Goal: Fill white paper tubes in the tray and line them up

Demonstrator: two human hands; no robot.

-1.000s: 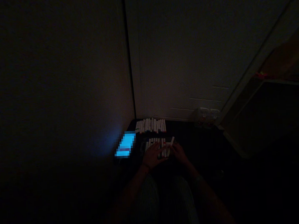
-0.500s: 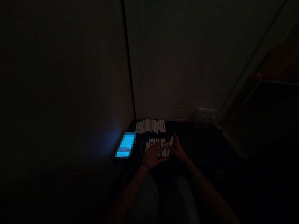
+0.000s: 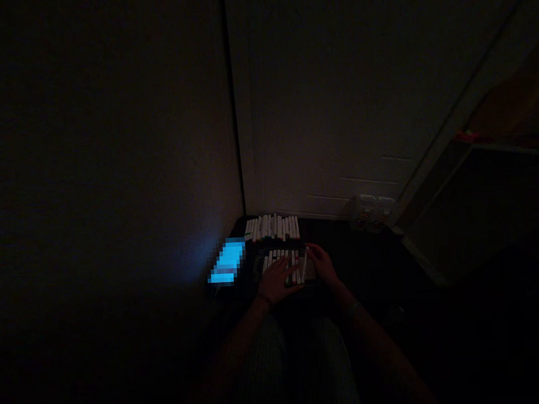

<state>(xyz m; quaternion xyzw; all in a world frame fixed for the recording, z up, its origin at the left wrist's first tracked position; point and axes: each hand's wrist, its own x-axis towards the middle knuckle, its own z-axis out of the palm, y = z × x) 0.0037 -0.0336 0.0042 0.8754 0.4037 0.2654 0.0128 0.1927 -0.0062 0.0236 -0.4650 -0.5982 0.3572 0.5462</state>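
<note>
In the dim light my left hand (image 3: 276,282) lies spread over a row of white markers (image 3: 276,254), its fingers apart and covering part of them. At the right end of this row, one white marker (image 3: 305,265) stands at a slight tilt. The fingers of my right hand (image 3: 320,262) are closed at its upper end. Darkness hides the exact grip. Behind this row lies a second row of white markers (image 3: 272,226), untouched by either hand.
A phone-like lit screen (image 3: 227,262), blurred out, lies left of the markers. A clear plastic container (image 3: 372,211) stands at the back right of the dark tabletop (image 3: 367,263). Walls rise behind and to the left. My knees (image 3: 299,351) are below the near edge.
My right hand has shifted slightly, and the marker at it has swung from a strong rightward slant to nearly in line with the row. My left hand stays spread in place.
</note>
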